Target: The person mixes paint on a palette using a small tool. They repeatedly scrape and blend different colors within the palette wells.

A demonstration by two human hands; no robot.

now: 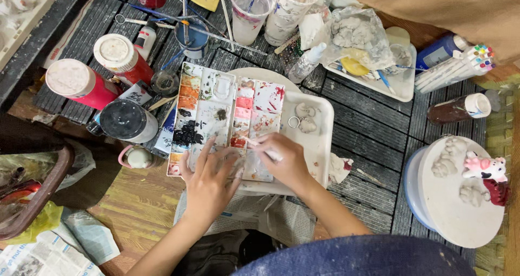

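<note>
Paint may smear onto the left hand (pixel 208 181), lying flat with fingers spread on the palette (pixel 225 119) at the tray's (pixel 319 146) left edge, while the right hand (pixel 284 159) pinches a brush (pixel 260 147) over it.

Paint bottles (pixel 103 76) and cups (pixel 271 8) crowd beyond the fingers (pixel 214 154); bare slatted worktop (pixel 374 124) right of them, before the round stand (pixel 460 211)

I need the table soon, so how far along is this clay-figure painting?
Done: one figure on the round stand wears pink and white paint. In hand: the right hand works a brush in the palette, steadied by the left hand. Left: bare pieces on the stand and two ringed pieces on the tray.
</note>
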